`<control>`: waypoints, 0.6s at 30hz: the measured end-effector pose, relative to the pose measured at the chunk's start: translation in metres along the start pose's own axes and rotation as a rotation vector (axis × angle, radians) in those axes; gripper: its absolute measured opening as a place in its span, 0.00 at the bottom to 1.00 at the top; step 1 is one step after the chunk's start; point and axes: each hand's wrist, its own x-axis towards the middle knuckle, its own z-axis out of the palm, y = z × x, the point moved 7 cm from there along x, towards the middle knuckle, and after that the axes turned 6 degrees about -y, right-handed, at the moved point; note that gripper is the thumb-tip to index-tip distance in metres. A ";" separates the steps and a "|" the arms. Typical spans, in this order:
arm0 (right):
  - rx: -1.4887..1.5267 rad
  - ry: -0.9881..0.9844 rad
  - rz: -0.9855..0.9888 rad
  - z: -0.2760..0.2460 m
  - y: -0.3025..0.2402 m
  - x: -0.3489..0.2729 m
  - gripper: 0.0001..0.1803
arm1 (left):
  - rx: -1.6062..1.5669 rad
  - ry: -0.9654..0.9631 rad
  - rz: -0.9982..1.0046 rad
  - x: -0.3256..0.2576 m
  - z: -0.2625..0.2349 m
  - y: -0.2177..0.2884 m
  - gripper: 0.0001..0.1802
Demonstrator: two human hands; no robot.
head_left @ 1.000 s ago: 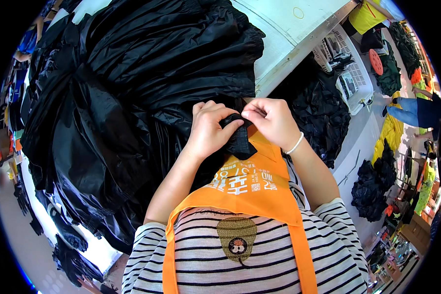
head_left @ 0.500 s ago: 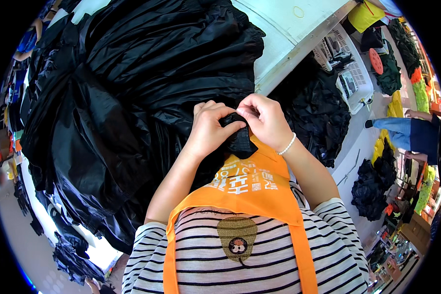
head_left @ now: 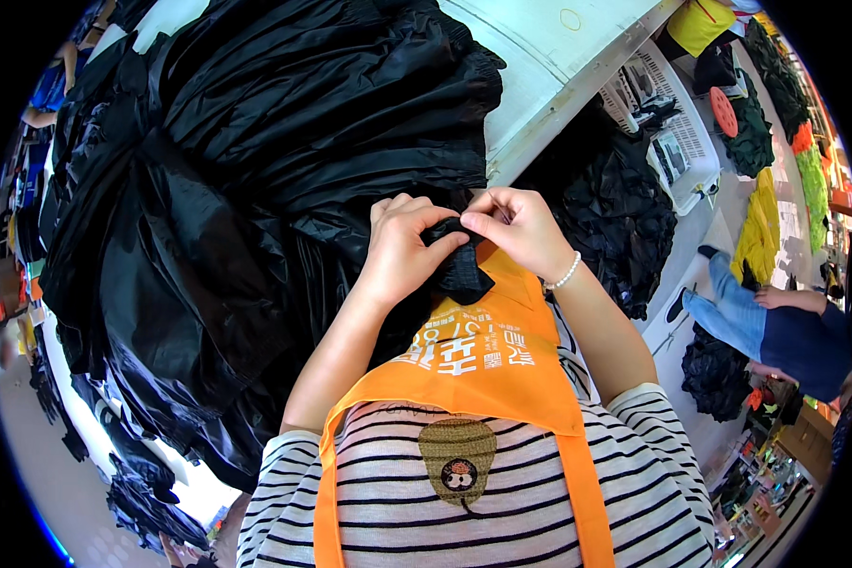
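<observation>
White table (head_left: 530, 71) beneath black fabric (head_left: 322, 114); cluttered floor (head_left: 696, 239).

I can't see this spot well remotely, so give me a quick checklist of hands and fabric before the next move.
1. Left hand gripping the held black fabric: ok, between thumb and fingers.
2. Right hand pinching the fabric: cannot tell; its fingertips meet the edge, but the contact is hidden.
3. White bracelet away from the held fabric: ok, on the right wrist.
4. Large black pile smoothed flat: not ok, bunched on the white table.
</observation>
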 end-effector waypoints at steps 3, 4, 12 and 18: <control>-0.016 -0.001 -0.012 0.004 -0.005 0.001 0.08 | -0.027 -0.011 -0.023 -0.002 0.003 -0.003 0.09; -0.013 -0.001 -0.011 0.006 -0.005 0.001 0.09 | -0.065 -0.032 -0.045 -0.002 0.005 -0.009 0.09; -0.010 0.041 0.103 -0.017 0.005 -0.015 0.13 | -0.222 -0.022 -0.135 -0.003 0.003 -0.020 0.09; -0.199 -0.073 -0.033 -0.013 -0.010 -0.027 0.08 | -0.168 -0.002 -0.121 -0.001 0.006 -0.018 0.09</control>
